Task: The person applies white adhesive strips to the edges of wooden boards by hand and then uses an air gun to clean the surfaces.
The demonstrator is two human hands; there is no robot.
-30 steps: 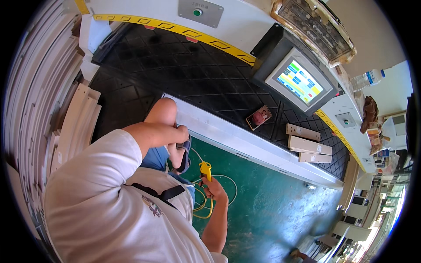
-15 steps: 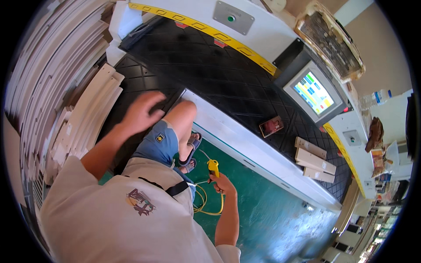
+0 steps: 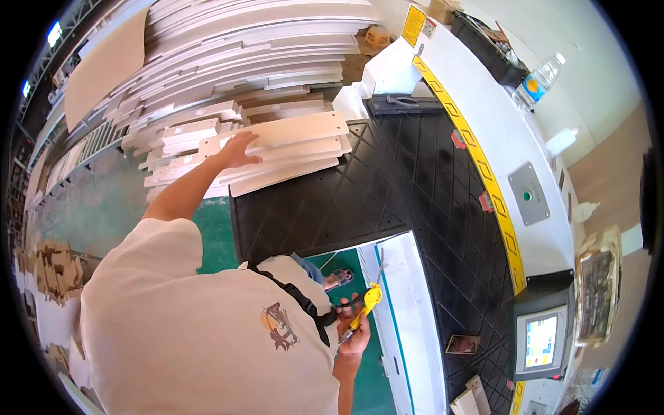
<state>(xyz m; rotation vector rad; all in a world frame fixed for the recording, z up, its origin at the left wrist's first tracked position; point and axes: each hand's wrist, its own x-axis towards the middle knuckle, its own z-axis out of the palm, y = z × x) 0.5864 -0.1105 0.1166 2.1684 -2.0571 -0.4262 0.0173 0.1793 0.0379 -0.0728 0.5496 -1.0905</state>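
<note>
My left hand (image 3: 238, 151) reaches out to the left end of a pale board (image 3: 301, 128), fingers apart, over or touching its top face. That board lies uppermost in a small stack of similar boards (image 3: 287, 174) at the left edge of a black ridged table top (image 3: 318, 214). Low in front of my body, my right hand (image 3: 356, 340) is closed around a yellow air blow gun (image 3: 372, 297), whose thin nozzle points up and away. Part of the gun's handle is hidden behind the fingers.
Long stacks of pale boards (image 3: 277, 41) fill the far left. A white machine beam with a yellow strip (image 3: 470, 145) runs along the right, with a lit screen (image 3: 541, 340). Several short boards (image 3: 472, 400) and a picture card (image 3: 463, 344) lie on the table.
My view and body have turned left toward the board stacks. My left hand has moved from over my knee to the top board. The blow gun stays in my right hand, now raised nearer.
</note>
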